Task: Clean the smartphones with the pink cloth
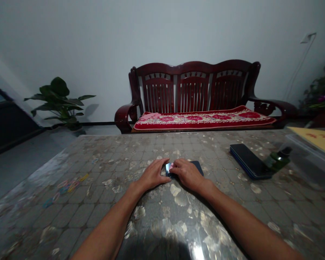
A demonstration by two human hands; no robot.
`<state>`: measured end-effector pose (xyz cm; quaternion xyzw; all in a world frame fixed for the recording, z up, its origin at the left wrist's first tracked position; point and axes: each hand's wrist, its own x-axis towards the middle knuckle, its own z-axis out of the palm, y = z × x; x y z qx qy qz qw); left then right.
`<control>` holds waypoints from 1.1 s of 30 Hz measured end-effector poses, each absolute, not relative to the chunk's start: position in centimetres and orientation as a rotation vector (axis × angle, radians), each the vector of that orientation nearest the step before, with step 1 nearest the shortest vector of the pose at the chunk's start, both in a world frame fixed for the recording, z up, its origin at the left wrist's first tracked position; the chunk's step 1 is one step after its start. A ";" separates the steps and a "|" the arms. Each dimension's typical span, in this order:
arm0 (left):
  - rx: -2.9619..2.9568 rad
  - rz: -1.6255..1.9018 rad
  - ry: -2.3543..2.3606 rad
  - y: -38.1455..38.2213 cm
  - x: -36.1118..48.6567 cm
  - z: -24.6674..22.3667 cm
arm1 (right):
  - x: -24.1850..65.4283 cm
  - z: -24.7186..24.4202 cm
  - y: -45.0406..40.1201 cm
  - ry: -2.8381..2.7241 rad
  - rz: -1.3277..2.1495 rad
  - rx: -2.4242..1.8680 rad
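Biggest worry on my end: the glossy table [206, 150] looked slick, so a hard push could've skidded the phone [197, 167] lying on it — my left hand [155, 174] was spread wide around its left end, couldn't tell if touching. My right hand [188, 174] pinched a pink scrap [171, 166] against the phone; a loose pinch might've dropped it. Count: one table, one bench [193, 86], one dark flat stack [249, 159], one bottle [278, 161], one phone, one scrap.
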<state>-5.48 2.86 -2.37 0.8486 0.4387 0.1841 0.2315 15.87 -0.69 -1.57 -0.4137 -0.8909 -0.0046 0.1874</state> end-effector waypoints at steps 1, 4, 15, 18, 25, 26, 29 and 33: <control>2.331 0.506 1.205 2.8 -5.5 -2.4 | 15.7 -1.6 -0.7 -2.510 -0.015 -1.158; 2.325 0.498 1.209 2.8 -5.5 -2.2 | 16.1 -1.5 -0.6 -2.511 -0.005 -1.155; 2.321 0.496 1.223 2.8 -5.4 -2.3 | 18.6 -1.5 -1.3 -2.520 -0.018 -1.156; 2.325 0.500 1.217 2.8 -5.5 -2.3 | 18.4 -1.5 -1.6 -2.526 0.006 -1.125; 2.313 0.491 1.228 2.7 -5.3 -1.9 | 18.2 -1.5 -1.5 -2.481 -0.023 -1.146; 2.313 0.490 1.227 2.7 -5.3 -1.9 | 18.3 -1.5 -1.6 -2.496 -0.011 -1.127; 2.323 0.499 1.221 2.8 -5.4 -2.1 | 18.5 -1.4 -1.9 -2.533 0.021 -1.076; 2.336 0.504 1.217 2.9 -5.5 -2.4 | 18.3 -1.4 -2.1 -2.486 -0.001 -1.120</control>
